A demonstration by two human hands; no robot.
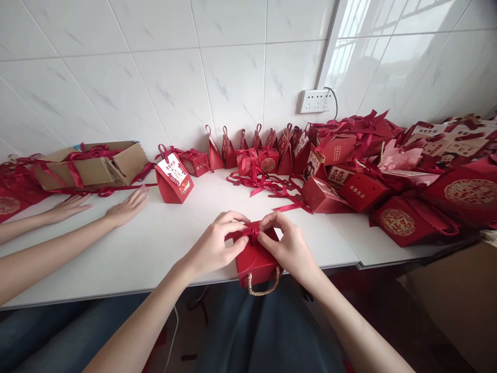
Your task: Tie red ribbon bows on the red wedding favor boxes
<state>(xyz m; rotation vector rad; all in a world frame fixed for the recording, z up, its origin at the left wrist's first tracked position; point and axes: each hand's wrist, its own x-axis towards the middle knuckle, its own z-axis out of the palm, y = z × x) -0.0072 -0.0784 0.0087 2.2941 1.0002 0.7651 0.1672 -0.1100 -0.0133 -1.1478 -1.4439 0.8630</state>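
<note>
A small red gift box [254,261] with a twisted rope handle rests at the near edge of the white table [163,243]. A red ribbon [252,231] sits knotted on its top. My left hand [215,243] pinches the ribbon from the left with closed fingers. My right hand [285,243] pinches it from the right, fingers closed too. Both hands rest against the box.
Another person's two hands [128,206] lie flat on the table at the left, near a cardboard box [91,166] draped in ribbon. A red triangular box [174,178] stands mid-table. Several red boxes line the wall; a heap [392,176] fills the right side. Loose ribbons [264,184] lie behind.
</note>
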